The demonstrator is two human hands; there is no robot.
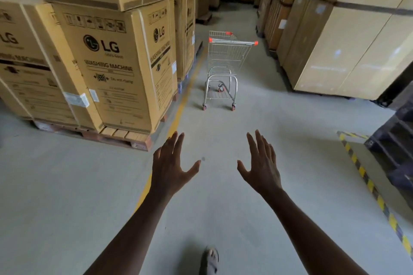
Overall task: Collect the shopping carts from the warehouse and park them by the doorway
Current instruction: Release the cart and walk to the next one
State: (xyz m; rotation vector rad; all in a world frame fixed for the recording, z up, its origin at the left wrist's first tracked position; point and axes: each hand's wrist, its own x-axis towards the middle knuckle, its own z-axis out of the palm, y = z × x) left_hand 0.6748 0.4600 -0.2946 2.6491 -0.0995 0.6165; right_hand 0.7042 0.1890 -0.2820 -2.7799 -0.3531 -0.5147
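A silver wire shopping cart (225, 67) with orange caps on its handle stands alone in the aisle ahead, handle end facing me, wheels on the grey floor. My left hand (173, 165) and my right hand (261, 166) are both stretched out in front of me with fingers spread and straight, holding nothing. Both hands are well short of the cart, with bare floor between them and its wheels. The cart basket looks empty.
Stacked washing machine cartons (107, 58) on wooden pallets (125, 137) line the left side. Tall cartons (348, 35) line the right. A yellow floor line (178, 114) runs along the left stack. Black-and-yellow hazard tape (366, 183) and a dark pallet (395, 140) lie at right. My foot (209, 260) shows below.
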